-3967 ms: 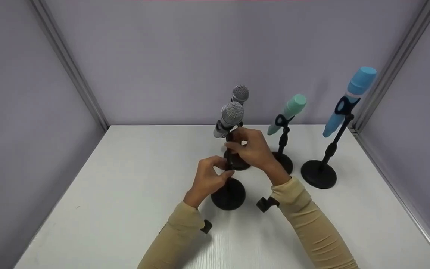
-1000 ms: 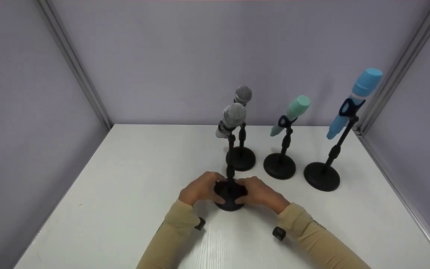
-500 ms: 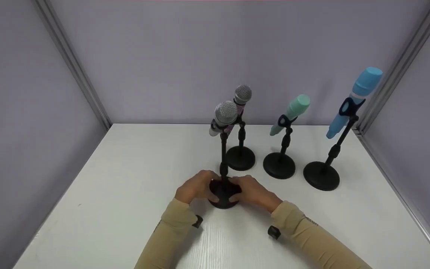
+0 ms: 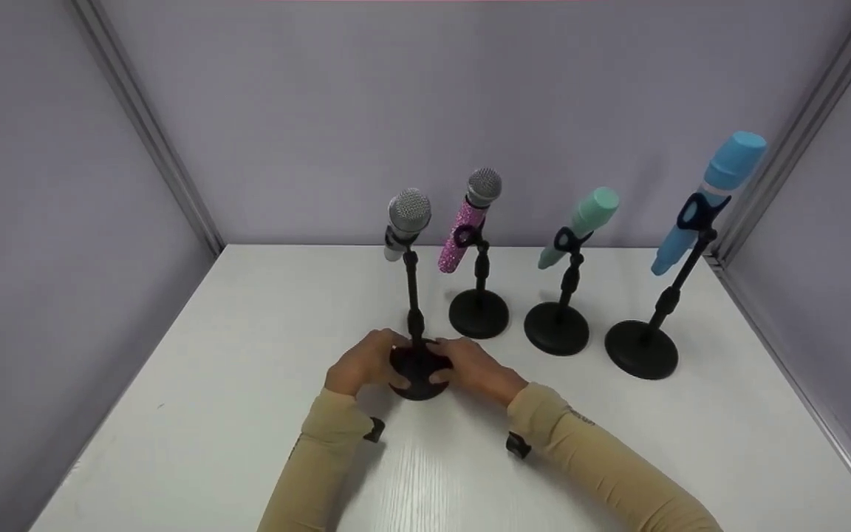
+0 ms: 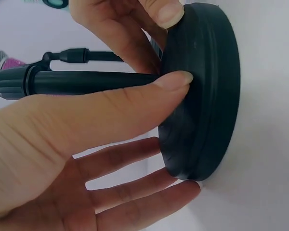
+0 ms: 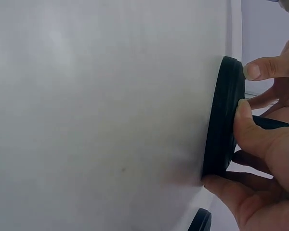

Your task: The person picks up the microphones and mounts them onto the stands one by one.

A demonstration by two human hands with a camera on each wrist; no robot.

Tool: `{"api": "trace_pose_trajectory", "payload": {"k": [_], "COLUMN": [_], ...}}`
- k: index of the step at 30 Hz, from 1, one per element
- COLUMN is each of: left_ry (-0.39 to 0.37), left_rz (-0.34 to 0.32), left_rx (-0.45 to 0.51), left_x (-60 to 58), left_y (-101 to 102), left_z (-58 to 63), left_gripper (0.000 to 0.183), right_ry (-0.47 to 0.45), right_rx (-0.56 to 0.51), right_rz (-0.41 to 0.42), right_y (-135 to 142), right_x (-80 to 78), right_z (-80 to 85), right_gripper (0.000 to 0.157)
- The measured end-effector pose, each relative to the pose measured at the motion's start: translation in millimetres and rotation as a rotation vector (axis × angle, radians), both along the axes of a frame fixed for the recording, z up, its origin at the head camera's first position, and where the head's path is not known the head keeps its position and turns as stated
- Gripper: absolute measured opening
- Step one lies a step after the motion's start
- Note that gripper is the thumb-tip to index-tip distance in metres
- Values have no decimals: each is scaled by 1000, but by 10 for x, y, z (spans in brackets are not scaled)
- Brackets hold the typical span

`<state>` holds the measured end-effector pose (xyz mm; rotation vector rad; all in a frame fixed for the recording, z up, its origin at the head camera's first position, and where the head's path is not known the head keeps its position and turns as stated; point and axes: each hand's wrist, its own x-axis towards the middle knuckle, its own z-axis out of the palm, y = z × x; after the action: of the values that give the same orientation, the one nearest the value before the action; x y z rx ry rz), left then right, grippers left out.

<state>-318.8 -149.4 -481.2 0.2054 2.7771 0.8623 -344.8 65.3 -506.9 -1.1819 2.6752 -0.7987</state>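
Both hands grip the round black base of a microphone stand (image 4: 412,288) from either side. My left hand (image 4: 366,362) has its thumb on top of the base (image 5: 202,106) and its fingers along the edge, as the left wrist view shows. On the opposite side my right hand (image 4: 473,366) holds the rim with thumb above and fingers at the edge. The stand is upright, close over or on the white table, and its clip bears a silver-headed microphone (image 4: 409,210) with a pale body. In the right wrist view the base (image 6: 224,115) appears edge-on between the fingers.
To the right stand a pink glittery microphone (image 4: 461,233), a mint-green microphone (image 4: 592,212) and a blue microphone (image 4: 736,162), each on its own black stand. Grey-white panels (image 4: 344,118) enclose the white table (image 4: 263,310) at the back and sides.
Earlier the hands were on the stand's pole; then they moved down to its base. Since then the stand has slid left and slightly back, uncovering the pink microphone behind it.
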Motion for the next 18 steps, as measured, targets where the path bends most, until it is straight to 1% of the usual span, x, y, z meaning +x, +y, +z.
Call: {"api": "trace_pose_trajectory", "payload": {"k": [5, 8, 13, 18], "left_ry": [16, 20, 2, -2], "left_rz": [20, 35, 73, 102], "left_rx": [39, 39, 23, 46], "left_x": [-19, -38, -77, -138], "left_y": [-104, -169, -286, -403], "left_z": [-15, -20, -22, -35], "left_gripper": [67, 67, 67, 68], "right_ry": [11, 3, 1, 17], "right_rx": [21, 19, 29, 40], "right_rz": [38, 46, 45, 28], "right_y": [-96, -165, -311, -458], "right_x": [-93, -143, -204, -269], "right_z": [20, 31, 37, 21], "right_gripper": [59, 59, 57, 54]}}
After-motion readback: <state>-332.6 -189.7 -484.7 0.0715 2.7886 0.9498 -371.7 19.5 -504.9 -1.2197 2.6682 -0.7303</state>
